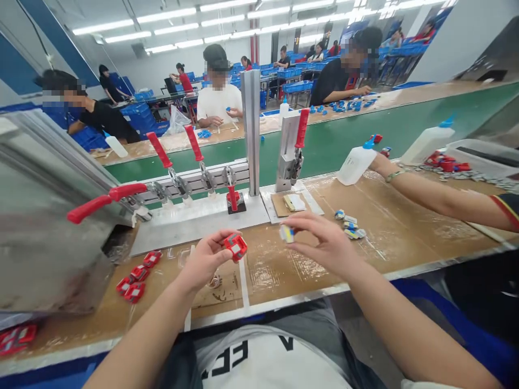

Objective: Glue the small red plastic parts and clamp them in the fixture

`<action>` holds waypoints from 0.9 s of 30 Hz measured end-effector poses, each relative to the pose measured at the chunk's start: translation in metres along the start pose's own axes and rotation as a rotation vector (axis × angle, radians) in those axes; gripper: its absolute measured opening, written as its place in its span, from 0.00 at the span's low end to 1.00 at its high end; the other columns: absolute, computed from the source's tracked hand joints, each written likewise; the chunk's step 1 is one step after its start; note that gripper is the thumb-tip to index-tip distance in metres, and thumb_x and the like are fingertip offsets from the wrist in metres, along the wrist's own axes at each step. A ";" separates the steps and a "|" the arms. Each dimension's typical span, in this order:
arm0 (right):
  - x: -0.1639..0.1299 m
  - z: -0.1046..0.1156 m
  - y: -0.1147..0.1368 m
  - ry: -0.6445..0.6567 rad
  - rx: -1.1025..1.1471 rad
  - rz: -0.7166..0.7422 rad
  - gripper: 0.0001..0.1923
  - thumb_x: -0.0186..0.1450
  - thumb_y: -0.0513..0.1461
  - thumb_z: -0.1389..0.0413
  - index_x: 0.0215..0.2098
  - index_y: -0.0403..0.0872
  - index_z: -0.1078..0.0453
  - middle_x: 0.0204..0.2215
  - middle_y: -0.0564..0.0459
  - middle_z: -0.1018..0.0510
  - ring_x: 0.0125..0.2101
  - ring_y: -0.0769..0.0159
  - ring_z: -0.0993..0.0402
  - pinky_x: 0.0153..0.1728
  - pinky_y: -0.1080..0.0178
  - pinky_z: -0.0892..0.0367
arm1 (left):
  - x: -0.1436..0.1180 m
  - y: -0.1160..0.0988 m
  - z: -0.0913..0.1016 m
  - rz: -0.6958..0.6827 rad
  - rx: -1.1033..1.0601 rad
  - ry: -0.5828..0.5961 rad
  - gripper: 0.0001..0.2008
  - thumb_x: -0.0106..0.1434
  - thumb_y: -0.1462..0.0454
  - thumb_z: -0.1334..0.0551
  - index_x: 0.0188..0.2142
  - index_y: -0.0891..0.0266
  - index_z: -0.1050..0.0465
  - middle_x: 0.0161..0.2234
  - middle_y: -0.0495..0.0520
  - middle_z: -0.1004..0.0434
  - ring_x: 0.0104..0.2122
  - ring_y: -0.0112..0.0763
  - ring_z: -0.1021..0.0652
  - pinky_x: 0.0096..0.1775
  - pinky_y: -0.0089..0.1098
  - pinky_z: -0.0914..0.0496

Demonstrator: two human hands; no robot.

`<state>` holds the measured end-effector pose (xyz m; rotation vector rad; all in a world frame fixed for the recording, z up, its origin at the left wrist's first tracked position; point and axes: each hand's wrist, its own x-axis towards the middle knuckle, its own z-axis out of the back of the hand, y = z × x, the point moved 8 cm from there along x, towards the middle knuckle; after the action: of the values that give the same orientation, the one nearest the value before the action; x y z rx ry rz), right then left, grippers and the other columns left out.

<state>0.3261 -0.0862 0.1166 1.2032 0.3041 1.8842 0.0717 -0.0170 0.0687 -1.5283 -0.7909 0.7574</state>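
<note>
Between the thumb and fingers of my left hand (206,256) is a red plastic part (235,247) with a pale square in its middle, held above the bench. My right hand (320,240) pinches a small white, yellow and blue piece (287,233), apart from the red part. Several similar red parts (138,275) lie on the bench left of my left hand. To the right of my right hand is a small group of white and blue pieces (352,226). Another red part (233,200) sits on a black block under a toggle clamp.
A row of red-handled toggle clamps (193,143) stands behind my hands, with an upright metal post (250,129) and another clamp (298,140) beside it. A co-worker's arm (438,197) reaches in from the right to a white bottle (354,165). A green conveyor belt (320,141) runs behind.
</note>
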 end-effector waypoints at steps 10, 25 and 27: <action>0.010 -0.037 0.051 0.188 0.087 0.235 0.19 0.75 0.37 0.42 0.62 0.52 0.27 0.47 0.45 0.20 0.46 0.60 0.19 0.47 0.59 0.20 | 0.005 -0.003 -0.033 0.078 0.071 0.086 0.31 0.54 0.48 0.22 0.51 0.62 0.17 0.46 0.61 0.15 0.42 0.39 0.18 0.46 0.37 0.23; -0.005 -0.025 0.026 0.074 -0.033 0.316 0.22 0.74 0.38 0.41 0.66 0.53 0.29 0.43 0.44 0.20 0.41 0.60 0.20 0.41 0.59 0.20 | 0.030 0.003 -0.055 0.194 0.157 0.140 0.26 0.56 0.50 0.23 0.48 0.64 0.17 0.43 0.59 0.14 0.40 0.38 0.16 0.47 0.39 0.22; -0.006 -0.020 0.025 0.044 -0.028 0.290 0.21 0.74 0.38 0.41 0.65 0.53 0.28 0.44 0.44 0.20 0.42 0.59 0.20 0.42 0.58 0.20 | 0.033 0.000 -0.058 0.174 0.167 0.137 0.25 0.56 0.51 0.23 0.48 0.64 0.17 0.44 0.59 0.14 0.41 0.39 0.16 0.49 0.40 0.21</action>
<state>0.2972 -0.1009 0.1177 1.2410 0.1308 2.1585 0.1379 -0.0217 0.0730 -1.4926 -0.4854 0.8162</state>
